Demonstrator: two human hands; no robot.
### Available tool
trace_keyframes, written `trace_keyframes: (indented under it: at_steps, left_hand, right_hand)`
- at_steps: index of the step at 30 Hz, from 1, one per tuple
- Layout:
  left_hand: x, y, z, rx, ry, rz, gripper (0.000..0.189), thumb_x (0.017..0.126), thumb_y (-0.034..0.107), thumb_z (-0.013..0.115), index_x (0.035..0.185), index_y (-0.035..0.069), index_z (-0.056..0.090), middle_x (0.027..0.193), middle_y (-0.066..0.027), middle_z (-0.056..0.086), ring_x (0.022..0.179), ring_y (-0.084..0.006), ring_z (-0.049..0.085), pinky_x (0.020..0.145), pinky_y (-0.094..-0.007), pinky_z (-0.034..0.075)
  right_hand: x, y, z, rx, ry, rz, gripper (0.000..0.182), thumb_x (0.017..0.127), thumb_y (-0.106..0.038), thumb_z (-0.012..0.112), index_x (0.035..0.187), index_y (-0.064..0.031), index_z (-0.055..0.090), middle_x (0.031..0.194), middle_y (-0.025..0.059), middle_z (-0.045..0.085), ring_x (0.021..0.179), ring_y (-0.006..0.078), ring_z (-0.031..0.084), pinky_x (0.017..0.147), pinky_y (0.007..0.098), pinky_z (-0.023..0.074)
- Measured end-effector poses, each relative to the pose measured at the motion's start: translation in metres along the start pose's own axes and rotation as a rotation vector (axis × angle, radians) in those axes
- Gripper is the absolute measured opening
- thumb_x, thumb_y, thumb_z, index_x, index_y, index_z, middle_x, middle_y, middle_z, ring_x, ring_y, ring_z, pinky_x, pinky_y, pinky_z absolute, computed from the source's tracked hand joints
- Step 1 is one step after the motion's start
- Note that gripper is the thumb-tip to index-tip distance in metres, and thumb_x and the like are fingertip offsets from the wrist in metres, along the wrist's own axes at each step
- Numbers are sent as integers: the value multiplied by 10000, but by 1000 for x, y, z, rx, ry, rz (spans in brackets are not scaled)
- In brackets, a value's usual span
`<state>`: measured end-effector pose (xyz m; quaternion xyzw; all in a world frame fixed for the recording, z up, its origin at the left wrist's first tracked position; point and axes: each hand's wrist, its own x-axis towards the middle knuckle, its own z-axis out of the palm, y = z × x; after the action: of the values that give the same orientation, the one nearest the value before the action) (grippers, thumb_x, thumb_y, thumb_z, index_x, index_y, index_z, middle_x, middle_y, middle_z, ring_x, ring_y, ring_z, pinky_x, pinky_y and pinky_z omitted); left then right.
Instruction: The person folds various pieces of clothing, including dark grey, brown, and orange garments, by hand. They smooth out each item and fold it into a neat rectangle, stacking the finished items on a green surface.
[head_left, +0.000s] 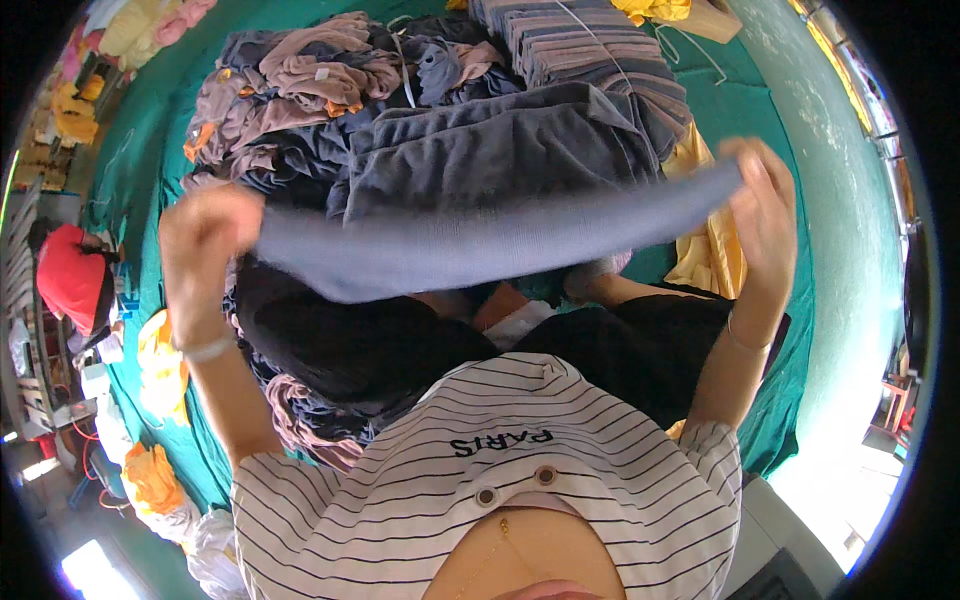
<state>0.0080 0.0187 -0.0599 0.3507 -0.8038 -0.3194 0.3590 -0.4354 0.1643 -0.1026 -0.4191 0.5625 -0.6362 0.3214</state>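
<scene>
Between my two raised hands a blue-grey cloth is stretched sideways, blurred by motion and sagging at its lower left. My left hand grips one end, and my right hand pinches the other end higher up. Behind it lies a dark grey cloth, spread flat with a seamed or folded far edge. Beneath the held cloth are my legs in black trousers. What the cloth covers in front of my lap is partly hidden.
Crumpled grey and brownish-pink cloths heap at the far left. A tied stack of folded cloths stands behind. Yellow fabric lies by my right arm. A green sheet covers the floor. Someone in red is at the left.
</scene>
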Motion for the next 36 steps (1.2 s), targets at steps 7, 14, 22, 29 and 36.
trace_keyframes:
  at_steps: [7, 14, 22, 29, 36]
  left_hand:
    - [83, -40, 71, 548, -6, 289, 361, 784, 250, 670, 1074, 45, 604, 1021, -120, 613, 949, -228, 579, 833, -313, 439]
    - [6, -80, 119, 726, -413, 132, 715, 854, 497, 499, 1391, 72, 294, 1436, -179, 268, 1341, -333, 230, 1068, -430, 233]
    - [-46, -245, -80, 566, 63, -499, 428, 783, 291, 643, 1116, 30, 577, 997, -121, 643, 913, -220, 606, 789, -341, 463]
    - [-253, -378, -7, 641, -538, -945, 633, 696, 409, 648, 1213, 102, 449, 1197, -110, 418, 1094, -248, 356, 829, -546, 286]
    - [-384, -394, 65, 679, -487, -1191, 641, 762, 412, 580, 1287, 99, 386, 1295, -90, 348, 1180, -230, 276, 868, -587, 240]
  right_hand:
    - [67, 40, 73, -876, 115, -694, 272, 736, -223, 689, 936, -52, 620, 968, 133, 616, 950, 334, 549, 848, 377, 420]
    - [4, 104, 105, -1340, -227, -440, 638, 801, -496, 559, 1341, -187, 417, 1423, 87, 316, 1326, 333, 237, 974, 667, 189]
    - [11, 102, 92, -1320, -282, -437, 613, 824, -445, 558, 1353, -178, 399, 1447, 68, 281, 1338, 339, 218, 987, 654, 210]
    - [7, 94, 89, -1375, -364, -459, 594, 838, -399, 550, 1355, -159, 388, 1452, 84, 263, 1334, 355, 218, 987, 629, 243]
    - [6, 79, 81, -1370, -564, -534, 613, 817, -329, 589, 1353, -121, 374, 1422, 131, 286, 1289, 383, 270, 986, 548, 297]
